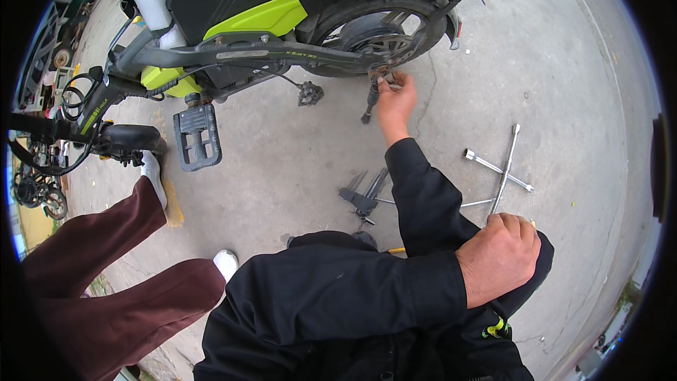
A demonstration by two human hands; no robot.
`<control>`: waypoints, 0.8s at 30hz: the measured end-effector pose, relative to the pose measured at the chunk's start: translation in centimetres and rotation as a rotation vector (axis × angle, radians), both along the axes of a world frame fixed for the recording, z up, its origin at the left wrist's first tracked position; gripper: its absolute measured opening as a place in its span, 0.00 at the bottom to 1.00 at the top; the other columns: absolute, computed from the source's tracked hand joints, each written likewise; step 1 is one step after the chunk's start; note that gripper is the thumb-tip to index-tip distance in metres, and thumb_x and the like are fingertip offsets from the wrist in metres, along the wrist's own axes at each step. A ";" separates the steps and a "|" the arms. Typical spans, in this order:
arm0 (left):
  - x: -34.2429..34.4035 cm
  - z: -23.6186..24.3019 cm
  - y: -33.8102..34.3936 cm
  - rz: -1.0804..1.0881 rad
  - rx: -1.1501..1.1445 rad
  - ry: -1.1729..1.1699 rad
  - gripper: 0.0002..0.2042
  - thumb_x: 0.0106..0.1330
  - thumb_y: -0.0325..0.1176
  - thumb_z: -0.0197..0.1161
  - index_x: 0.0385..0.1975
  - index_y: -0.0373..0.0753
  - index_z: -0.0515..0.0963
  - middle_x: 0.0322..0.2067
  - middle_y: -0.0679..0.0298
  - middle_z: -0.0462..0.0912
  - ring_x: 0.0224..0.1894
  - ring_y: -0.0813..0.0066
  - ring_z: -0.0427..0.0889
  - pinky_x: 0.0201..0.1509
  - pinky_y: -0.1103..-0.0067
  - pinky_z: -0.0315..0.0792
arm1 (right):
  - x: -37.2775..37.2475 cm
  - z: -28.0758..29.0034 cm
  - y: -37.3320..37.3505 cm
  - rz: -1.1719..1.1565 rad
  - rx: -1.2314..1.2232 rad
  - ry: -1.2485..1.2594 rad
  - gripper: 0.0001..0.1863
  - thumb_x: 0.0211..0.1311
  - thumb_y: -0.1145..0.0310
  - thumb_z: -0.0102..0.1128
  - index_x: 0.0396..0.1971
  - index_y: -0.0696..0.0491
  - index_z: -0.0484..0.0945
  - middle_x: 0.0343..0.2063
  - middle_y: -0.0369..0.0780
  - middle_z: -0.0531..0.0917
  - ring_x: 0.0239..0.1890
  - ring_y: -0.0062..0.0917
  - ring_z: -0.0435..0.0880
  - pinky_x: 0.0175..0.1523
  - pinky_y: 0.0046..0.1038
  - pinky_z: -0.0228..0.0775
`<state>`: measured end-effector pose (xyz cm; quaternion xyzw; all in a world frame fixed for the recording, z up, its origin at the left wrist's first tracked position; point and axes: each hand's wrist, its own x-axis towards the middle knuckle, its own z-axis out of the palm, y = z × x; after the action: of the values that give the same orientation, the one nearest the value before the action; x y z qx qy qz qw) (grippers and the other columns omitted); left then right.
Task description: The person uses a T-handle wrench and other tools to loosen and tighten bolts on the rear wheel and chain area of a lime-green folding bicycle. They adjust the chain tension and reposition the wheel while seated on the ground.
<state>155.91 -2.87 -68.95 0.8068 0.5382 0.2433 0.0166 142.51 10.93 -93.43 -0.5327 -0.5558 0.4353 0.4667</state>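
My right hand [397, 102] reaches forward to the rear wheel [416, 46] of an electric bike with lime-green panels [261, 20]. Its thumb and fingers are closed on a small metal part at the axle end, largely covered by the fingers. Beside them a short dark rod [368, 106] hangs from the axle area. My left arm crosses over the right one, and my left hand [499, 259] rests on my knee with fingers curled. Anything inside it is hidden. Just beyond that hand, a four-way lug wrench [505, 171] lies on the concrete.
A dark tool with several prongs [363, 201] lies before my knees, near a thin metal rod [478, 203] partly behind my sleeve. The bike's pedal [197, 137] juts out at the left. Another person's maroon-trousered legs [106, 240] stand close on my left. Parked motorbikes [39, 187] are farther left.
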 end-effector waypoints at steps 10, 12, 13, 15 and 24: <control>0.1 -0.1 -0.2 -0.006 -0.002 -0.018 0.13 0.55 0.34 0.58 0.34 0.30 0.78 0.26 0.58 0.78 0.26 0.71 0.75 0.26 0.80 0.65 | 1.8 -0.2 1.6 0.191 -0.418 0.233 0.29 0.52 0.61 0.68 0.49 0.60 0.69 0.37 0.42 0.78 0.39 0.31 0.80 0.42 0.30 0.73; 0.1 0.0 -0.2 -0.008 0.003 -0.018 0.13 0.55 0.34 0.58 0.34 0.30 0.78 0.26 0.58 0.78 0.26 0.71 0.75 0.27 0.81 0.65 | 1.4 0.0 1.9 0.322 -0.196 -0.265 0.34 0.49 0.56 0.71 0.50 0.61 0.68 0.40 0.45 0.78 0.44 0.34 0.80 0.47 0.32 0.73; 0.0 0.1 -0.2 -0.011 0.004 -0.012 0.13 0.55 0.34 0.58 0.34 0.30 0.78 0.26 0.58 0.78 0.26 0.71 0.75 0.27 0.81 0.66 | 0.8 0.0 2.0 0.309 -0.172 -0.363 0.35 0.47 0.53 0.71 0.49 0.61 0.69 0.40 0.46 0.80 0.44 0.36 0.81 0.47 0.34 0.73; -0.1 0.2 -0.1 -0.009 -0.001 -0.003 0.13 0.55 0.34 0.58 0.34 0.30 0.78 0.26 0.58 0.78 0.25 0.71 0.75 0.27 0.81 0.66 | -0.7 -0.1 2.3 0.256 -0.082 -0.561 0.37 0.45 0.49 0.71 0.47 0.62 0.70 0.38 0.48 0.82 0.43 0.41 0.82 0.47 0.38 0.74; -0.4 -0.2 0.4 0.037 -0.030 -0.031 0.12 0.55 0.34 0.59 0.34 0.33 0.78 0.24 0.62 0.76 0.25 0.75 0.75 0.25 0.82 0.64 | 0.4 -1.7 3.1 0.370 -0.074 -0.680 0.30 0.48 0.54 0.68 0.44 0.61 0.70 0.32 0.54 0.83 0.38 0.51 0.81 0.45 0.45 0.74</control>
<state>155.56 -2.46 -69.12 0.7925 0.5562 0.2479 0.0326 142.87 14.00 -95.09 -0.5539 -0.7494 0.3304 0.1498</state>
